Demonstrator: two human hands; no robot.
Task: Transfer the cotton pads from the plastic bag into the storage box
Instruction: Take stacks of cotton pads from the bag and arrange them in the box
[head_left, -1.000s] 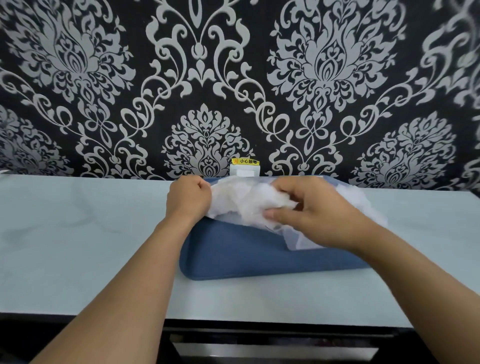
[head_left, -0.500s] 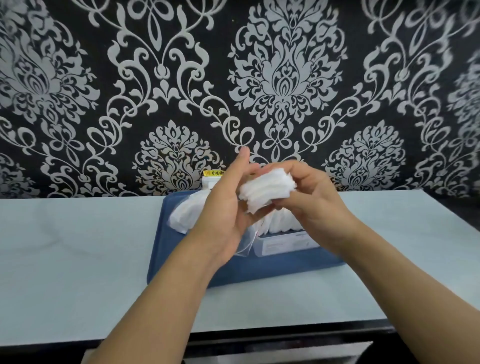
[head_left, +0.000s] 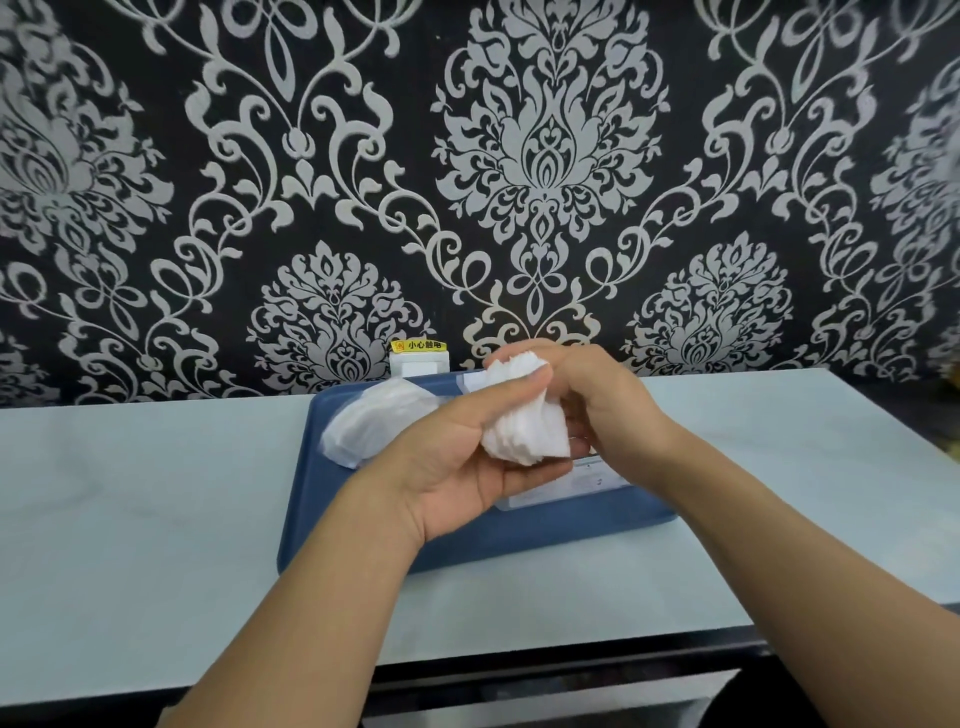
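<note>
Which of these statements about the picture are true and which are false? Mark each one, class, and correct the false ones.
1. Both hands hold a stack of cotton pads. True.
2. The stack lies flat on the counter. False: it is held up above the blue tray.
3. The plastic bag with more pads lies on the left part of the tray. True.
4. The left hand rests idle on the counter. False: it grips the stack, as does the right hand.
5. A yellow label sits on the wall behind the tray. True.
</note>
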